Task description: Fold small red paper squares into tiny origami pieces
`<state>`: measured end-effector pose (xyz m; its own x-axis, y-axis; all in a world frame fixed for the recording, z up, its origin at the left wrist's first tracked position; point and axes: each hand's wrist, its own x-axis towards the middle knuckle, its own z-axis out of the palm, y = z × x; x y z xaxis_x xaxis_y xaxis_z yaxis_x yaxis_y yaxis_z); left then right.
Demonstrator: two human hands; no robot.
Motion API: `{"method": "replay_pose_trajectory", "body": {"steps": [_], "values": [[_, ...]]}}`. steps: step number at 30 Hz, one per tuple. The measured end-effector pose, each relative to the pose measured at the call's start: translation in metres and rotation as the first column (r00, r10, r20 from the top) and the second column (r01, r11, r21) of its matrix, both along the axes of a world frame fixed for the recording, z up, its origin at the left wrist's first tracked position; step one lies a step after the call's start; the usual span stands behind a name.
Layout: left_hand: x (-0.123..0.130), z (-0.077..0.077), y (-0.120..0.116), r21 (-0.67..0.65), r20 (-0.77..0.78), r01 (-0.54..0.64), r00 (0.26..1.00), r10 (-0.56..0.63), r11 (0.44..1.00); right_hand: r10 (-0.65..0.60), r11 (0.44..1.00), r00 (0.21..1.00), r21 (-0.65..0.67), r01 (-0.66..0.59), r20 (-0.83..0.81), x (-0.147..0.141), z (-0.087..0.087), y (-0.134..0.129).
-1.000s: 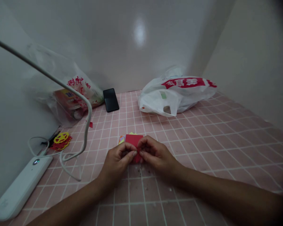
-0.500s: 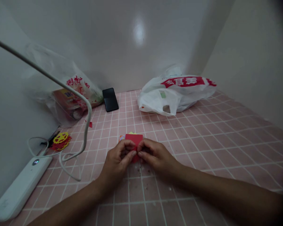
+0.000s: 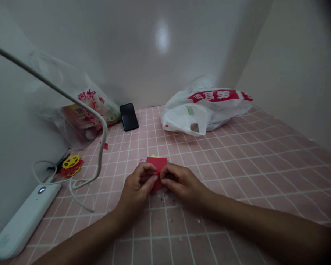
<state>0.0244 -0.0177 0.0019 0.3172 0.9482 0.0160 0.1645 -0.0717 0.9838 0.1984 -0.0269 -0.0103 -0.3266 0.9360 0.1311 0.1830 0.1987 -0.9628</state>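
Left hand (image 3: pixel 139 186) and right hand (image 3: pixel 184 184) pinch red paper (image 3: pixel 160 163), thumbs against bent forefingers, fingertips close together. Paper: near middle of pink gridded desk (image 3: pixel 237 162), between both hands. Black smartphone (image 3: pixel 129 117) farther back; white power bank (image 3: pixel 26 219) at left, cable (image 3: pixel 102 151) attached.

Red paper pc. (image 3: pixel 158 165), straight top edge, btwn L hand (image 3: pixel 136 186) & R hand (image 3: pixel 188 184)

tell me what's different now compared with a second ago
In the picture, the left hand has shifted slightly up, covering more of the coloured piece beside the red paper. The right hand has shifted slightly down and left. Both hands still pinch the red paper, with no release visible. The phone, white bag and power bank stayed put.
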Motion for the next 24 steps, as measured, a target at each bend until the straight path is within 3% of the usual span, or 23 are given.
{"method": "replay_pose_trajectory", "body": {"steps": [4, 8, 13, 20, 24], "values": [[0.0009, 0.0016, -0.0007, -0.064, 0.020, 0.001, 1.000, 0.000, 0.998, 0.010, 0.996, 0.999, 0.084, -0.013, 0.041, 0.0005, 0.0015, 0.0005], [0.0020, 0.0009, -0.0012, -0.071, 0.017, 0.001, 1.000, 0.000, 0.997, -0.003, 0.996, 0.997, 0.087, -0.003, 0.078, -0.0008, 0.0028, -0.0021], [0.0025, -0.0003, 0.0007, -0.164, 0.112, 0.009, 0.994, 0.009, 0.986, -0.047, 0.998, 0.996, 0.040, 0.044, 0.074, -0.0010, 0.0020, -0.0028], [0.0015, -0.0046, 0.0036, -0.133, 0.172, 0.025, 0.985, -0.002, 0.991, -0.078, 0.997, 0.996, 0.001, 0.078, 0.037, 0.0009, 0.0032, -0.0013], [0.0027, -0.0017, 0.0026, -0.170, 0.160, 0.014, 0.987, 0.014, 0.985, -0.050, 0.997, 0.996, -0.069, 0.045, -0.075, -0.0011, -0.0009, -0.0013]]}}
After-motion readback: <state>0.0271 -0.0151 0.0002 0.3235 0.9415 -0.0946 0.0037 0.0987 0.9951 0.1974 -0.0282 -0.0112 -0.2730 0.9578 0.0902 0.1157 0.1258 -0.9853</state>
